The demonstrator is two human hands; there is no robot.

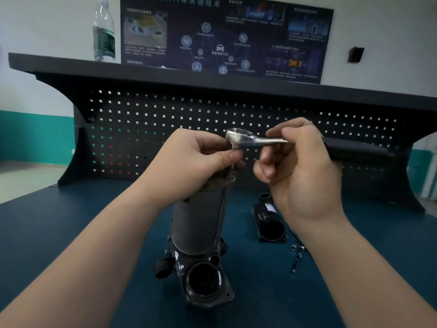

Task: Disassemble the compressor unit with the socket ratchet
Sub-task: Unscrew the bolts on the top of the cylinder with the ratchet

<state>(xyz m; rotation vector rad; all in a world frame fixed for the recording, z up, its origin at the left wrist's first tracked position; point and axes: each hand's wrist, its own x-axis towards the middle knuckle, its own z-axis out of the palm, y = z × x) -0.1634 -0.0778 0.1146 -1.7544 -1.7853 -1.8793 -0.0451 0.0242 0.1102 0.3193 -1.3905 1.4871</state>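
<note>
Two hands meet above the compressor unit (201, 223), which stands upright on the blue table (71, 221) with a round open port facing the camera. The left hand (201, 159) curls over the unit's top end, thumb and fingers pinching the socket stem under the ratchet head. The right hand (300, 166) grips the socket ratchet (250, 138) by its chrome shank, fingers curled round it. A removed black housing (269, 221) lies to the right, near an extension bar (296, 256). A water bottle (104, 31) stands on the shelf (212, 76) above the pegboard (212, 114).
</note>
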